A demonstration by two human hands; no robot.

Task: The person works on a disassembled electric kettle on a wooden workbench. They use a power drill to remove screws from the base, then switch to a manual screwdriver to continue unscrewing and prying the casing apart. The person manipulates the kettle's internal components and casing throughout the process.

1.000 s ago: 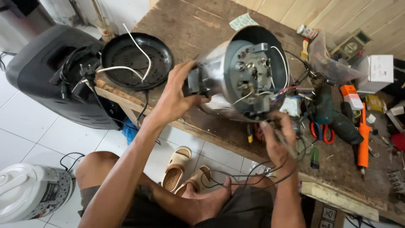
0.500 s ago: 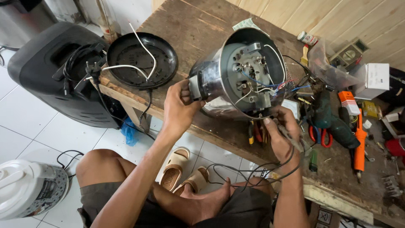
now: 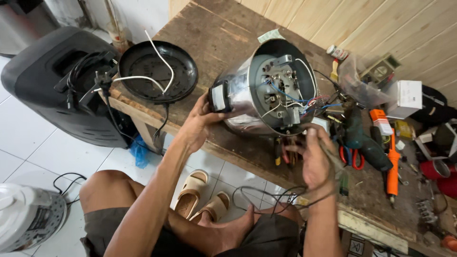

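The shiny round metal cooker body (image 3: 257, 95) lies tipped on its side near the front edge of the worn wooden workbench (image 3: 214, 33), its open underside showing terminals and blue, white and red wires. The left hand (image 3: 197, 124) presses against the body's left wall beside the small switch panel, fingers curled round its lower side and steadying it. The right hand (image 3: 312, 159) hovers just below the rim, at the bench's front edge, fingers loosely closed round a thin dark cable (image 3: 271, 200) that loops down toward the lap. Behind the left hand, at the bench's left corner, sits a round black base plate (image 3: 157, 71) with a white wire across it. To the right lie red-handled scissors (image 3: 352, 157) and an orange screwdriver (image 3: 392, 166).
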